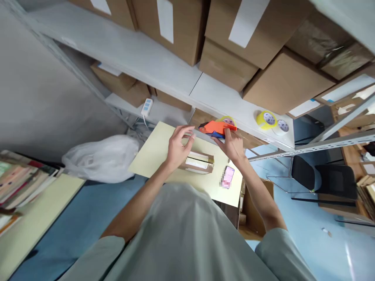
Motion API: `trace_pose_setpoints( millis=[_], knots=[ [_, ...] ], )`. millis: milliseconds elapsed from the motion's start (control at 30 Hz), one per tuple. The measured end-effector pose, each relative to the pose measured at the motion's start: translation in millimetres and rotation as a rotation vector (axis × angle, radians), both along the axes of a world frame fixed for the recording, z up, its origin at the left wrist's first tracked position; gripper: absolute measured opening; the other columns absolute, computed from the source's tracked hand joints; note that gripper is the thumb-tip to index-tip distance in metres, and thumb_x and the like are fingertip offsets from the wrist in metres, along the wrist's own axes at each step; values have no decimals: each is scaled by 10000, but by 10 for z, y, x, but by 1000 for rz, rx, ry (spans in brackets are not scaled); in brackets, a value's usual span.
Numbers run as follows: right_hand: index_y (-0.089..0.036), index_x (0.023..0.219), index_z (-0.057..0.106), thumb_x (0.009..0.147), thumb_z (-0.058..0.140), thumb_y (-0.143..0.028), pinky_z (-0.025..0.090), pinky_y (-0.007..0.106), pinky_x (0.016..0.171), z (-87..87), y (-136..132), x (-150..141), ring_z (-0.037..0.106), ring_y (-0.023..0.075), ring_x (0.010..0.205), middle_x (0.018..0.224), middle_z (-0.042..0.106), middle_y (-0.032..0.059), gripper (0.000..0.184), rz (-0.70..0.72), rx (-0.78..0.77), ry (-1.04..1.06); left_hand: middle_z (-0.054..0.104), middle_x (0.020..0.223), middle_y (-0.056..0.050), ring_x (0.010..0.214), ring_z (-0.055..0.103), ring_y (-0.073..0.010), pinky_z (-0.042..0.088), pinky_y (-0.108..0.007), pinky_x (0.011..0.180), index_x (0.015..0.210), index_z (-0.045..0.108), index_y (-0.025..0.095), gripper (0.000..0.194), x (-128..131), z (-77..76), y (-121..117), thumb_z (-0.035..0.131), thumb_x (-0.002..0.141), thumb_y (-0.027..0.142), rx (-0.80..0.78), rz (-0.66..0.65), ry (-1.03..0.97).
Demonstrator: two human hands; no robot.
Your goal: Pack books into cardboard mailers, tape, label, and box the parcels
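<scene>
Above a cardboard box (199,162) on a cream table (215,188), my right hand (234,148) grips an orange tape dispenser (217,127), whose front end could nick my empty, loosely spread left hand (179,148) nearby if it swung sideways.

- Garment (190,234): plain grey-green cloth, loose, softly folded down the front.
- Left sleeve (99,251), right sleeve (283,248): short, matching cloth.
- Forearms (143,195), left hand (177,147), right hand (233,147): bare.

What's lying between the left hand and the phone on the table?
A small cardboard box lies between the left hand and the phone, in the head view.
</scene>
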State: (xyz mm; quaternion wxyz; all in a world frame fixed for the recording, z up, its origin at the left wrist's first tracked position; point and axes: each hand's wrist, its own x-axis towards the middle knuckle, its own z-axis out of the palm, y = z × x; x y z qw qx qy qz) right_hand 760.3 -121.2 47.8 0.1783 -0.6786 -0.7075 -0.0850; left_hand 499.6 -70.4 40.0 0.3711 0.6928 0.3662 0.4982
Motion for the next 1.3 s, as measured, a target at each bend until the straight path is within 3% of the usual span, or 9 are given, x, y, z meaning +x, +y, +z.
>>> trace_pose_setpoints(
  millis=[133, 267, 400, 533, 700, 800, 1067, 1200, 1300],
  knots=[
    [-218, 1191, 617, 1067, 574, -745, 617, 437, 797, -1, -460, -236, 742, 338, 867, 894, 763, 124, 543, 109, -4, 6, 687, 1295, -97, 1112, 739, -203, 676, -350, 940, 1317, 685, 241, 267, -198, -50, -324, 640, 1091, 376, -25, -1, -57],
    [-223, 1146, 630, 1067, 591, -732, 616, 422, 759, -20, -672, -345, 720, 310, 807, 845, 746, 100, 517, 167, -30, 2, 676, 1343, -106, 1162, 729, -222, 682, -372, 945, 1367, 673, 250, 314, -326, -35, -476, 657, 1088, 393, -56, 10, -61],
    [-235, 1144, 637, 1064, 572, -752, 634, 430, 747, 7, -750, -373, 729, 306, 796, 852, 747, 96, 526, 234, -76, -15, 717, 1302, -85, 1188, 722, -247, 666, -417, 987, 1304, 716, 268, 273, -445, -45, -463, 687, 1067, 402, -82, -51, -10],
    [-235, 1229, 638, 1065, 586, -735, 653, 457, 786, 86, -773, -378, 758, 325, 837, 890, 764, 104, 529, 298, -186, 1, 765, 1167, -57, 1067, 731, -235, 648, -416, 962, 1193, 754, 282, 220, -541, -125, -413, 729, 1043, 442, -146, -150, 18],
    [-216, 1412, 585, 1053, 629, -719, 662, 474, 825, 144, -766, -372, 788, 359, 954, 1042, 800, 149, 619, 382, -322, 13, 785, 1066, -67, 1001, 730, -224, 629, -365, 888, 1078, 787, 262, 318, -620, -263, -408, 752, 1012, 571, -279, -212, -27],
    [-214, 1429, 593, 1036, 648, -735, 657, 465, 827, 156, -750, -381, 791, 359, 949, 1053, 803, 151, 654, 402, -423, 10, 792, 1018, -65, 944, 725, -219, 616, -355, 849, 1007, 796, 257, 380, -657, -334, -430, 746, 989, 634, -383, -261, -49],
    [-242, 1282, 697, 990, 628, -840, 601, 387, 716, 270, -618, -653, 794, 308, 835, 978, 820, 95, 669, 310, -711, 66, 777, 872, -29, 787, 680, -179, 567, -302, 737, 908, 789, 225, 379, -762, -604, -458, 754, 955, 600, -657, -273, -57],
    [-259, 1053, 713, 977, 630, -858, 469, 326, 547, 344, -463, -868, 700, 233, 598, 715, 731, 6, 609, 166, -915, 134, 788, 889, -39, 807, 704, -190, 580, -300, 751, 902, 785, 216, 403, -774, -869, -451, 766, 928, 617, -792, -280, -82],
    [-265, 900, 671, 971, 654, -847, 421, 303, 506, 441, -298, -980, 673, 203, 563, 655, 696, -16, 586, 82, -1051, 188, 784, 862, -51, 790, 707, -196, 578, -303, 736, 877, 788, 202, 422, -761, -1015, -442, 797, 903, 623, -895, -286, -99]
  ],
)
